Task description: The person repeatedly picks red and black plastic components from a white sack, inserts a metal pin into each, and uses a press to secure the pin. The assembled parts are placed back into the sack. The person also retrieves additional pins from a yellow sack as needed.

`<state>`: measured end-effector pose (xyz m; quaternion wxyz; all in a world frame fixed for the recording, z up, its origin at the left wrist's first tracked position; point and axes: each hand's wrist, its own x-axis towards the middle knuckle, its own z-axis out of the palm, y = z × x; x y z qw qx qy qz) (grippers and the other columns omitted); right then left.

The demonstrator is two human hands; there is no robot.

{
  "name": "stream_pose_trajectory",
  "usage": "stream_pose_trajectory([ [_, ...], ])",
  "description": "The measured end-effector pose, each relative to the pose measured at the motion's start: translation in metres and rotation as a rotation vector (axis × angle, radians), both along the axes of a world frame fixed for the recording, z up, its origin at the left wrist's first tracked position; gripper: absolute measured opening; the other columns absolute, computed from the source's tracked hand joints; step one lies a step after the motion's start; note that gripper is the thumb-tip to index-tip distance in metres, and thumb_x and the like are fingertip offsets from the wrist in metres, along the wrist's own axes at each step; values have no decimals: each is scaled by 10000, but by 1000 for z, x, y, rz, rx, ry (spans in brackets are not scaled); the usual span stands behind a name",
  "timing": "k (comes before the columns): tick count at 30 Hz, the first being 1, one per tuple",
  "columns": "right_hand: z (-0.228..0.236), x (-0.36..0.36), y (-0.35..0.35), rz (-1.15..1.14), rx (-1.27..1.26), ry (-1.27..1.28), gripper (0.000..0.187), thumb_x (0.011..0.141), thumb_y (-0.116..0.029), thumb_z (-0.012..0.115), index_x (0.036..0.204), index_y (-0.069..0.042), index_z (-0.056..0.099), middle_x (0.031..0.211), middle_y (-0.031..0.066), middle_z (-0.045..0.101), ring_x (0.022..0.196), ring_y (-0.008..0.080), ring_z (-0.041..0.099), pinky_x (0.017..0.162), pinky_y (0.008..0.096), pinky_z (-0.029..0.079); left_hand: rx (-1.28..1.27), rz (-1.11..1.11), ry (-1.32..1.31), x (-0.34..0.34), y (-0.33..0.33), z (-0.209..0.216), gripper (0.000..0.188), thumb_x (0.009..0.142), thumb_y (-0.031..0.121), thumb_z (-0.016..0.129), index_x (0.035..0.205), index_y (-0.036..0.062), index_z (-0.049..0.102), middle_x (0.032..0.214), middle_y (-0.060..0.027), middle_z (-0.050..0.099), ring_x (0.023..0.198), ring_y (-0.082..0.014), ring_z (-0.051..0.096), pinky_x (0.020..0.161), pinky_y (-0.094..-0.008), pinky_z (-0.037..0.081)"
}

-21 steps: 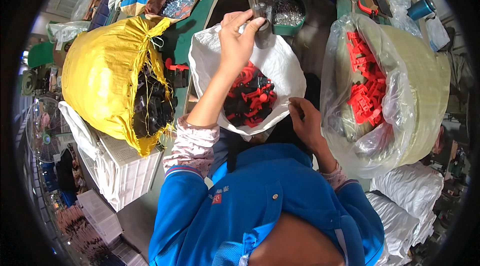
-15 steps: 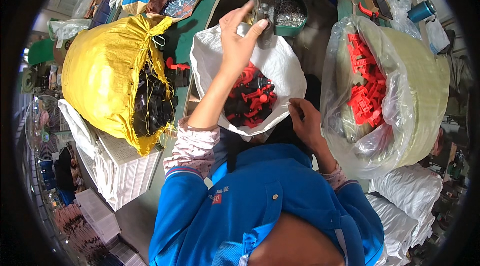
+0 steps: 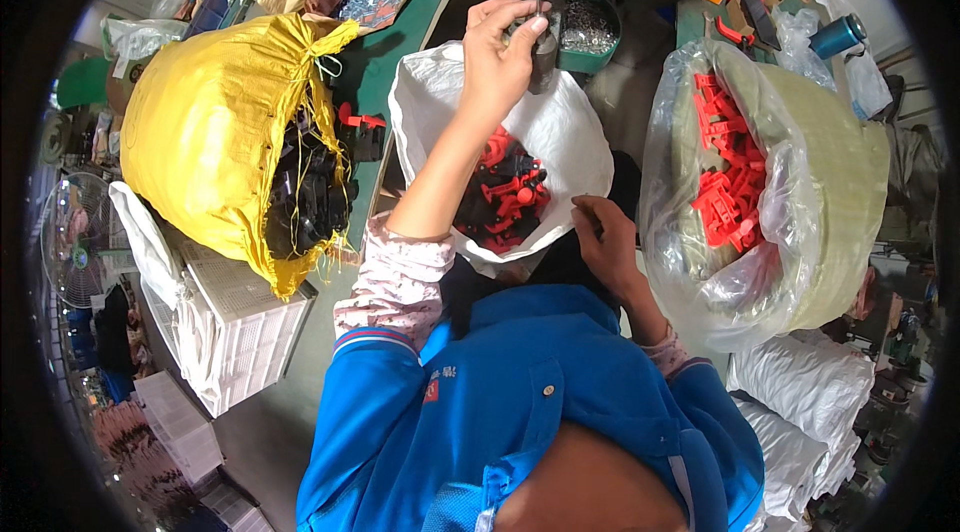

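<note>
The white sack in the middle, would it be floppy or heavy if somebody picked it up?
The white sack looks thin and creased, so its sides are probably floppy. The red and black parts piled inside likely add weight. Its mouth gapes open, so tipping it might spill them.

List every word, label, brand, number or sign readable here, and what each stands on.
None can be read clearly.
Blue cloth jacket: small white characters above a small red badge on the chest; too small to read.
Round grey wire fan: hub marking too blurred to read.
</note>
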<state>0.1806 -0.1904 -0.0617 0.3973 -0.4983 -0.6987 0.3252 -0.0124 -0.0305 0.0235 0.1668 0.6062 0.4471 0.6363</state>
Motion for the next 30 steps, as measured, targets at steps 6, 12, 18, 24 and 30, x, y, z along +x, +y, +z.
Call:
stream_pose_trajectory([
  [6,4,-10,-39,3,-23,6,156,847,-57,616,989,8,628,845,120,630,692,192,581,618,292,468,-15,33,154,-14,-18,4,202,810,130,682,959,-6,673,961,-121,649,941,-182,580,853,-301,449],
  [12,16,-17,-61,6,-3,-40,155,834,-59,617,975,4,631,861,154,635,743,266,609,647,333,484,-115,-2,-7,-24,-21,-5,244,749,133,763,884,-33,645,922,-114,646,826,-136,605,747,-266,480],
  [18,19,-20,-51,12,97,-75,146,854,-67,618,983,-3,644,839,110,639,676,166,596,601,274,466,-30,148,119,-19,-43,5,244,778,158,737,973,29,669,953,-131,635,866,-162,596,822,-282,475],
  [24,68,-28,21,-107,210,47,152,838,-79,650,972,-8,660,795,117,635,674,159,602,617,274,475,-126,8,-240,-37,-71,-2,286,817,85,638,1082,-14,596,1028,-131,647,1025,-197,594,928,-315,426],
  [30,113,-73,100,-93,283,158,263,770,-156,716,978,-1,675,827,113,636,648,153,571,620,242,460,-287,-9,-333,-74,-125,-25,202,879,46,555,1064,-24,597,974,-120,677,954,-162,620,883,-285,447],
])
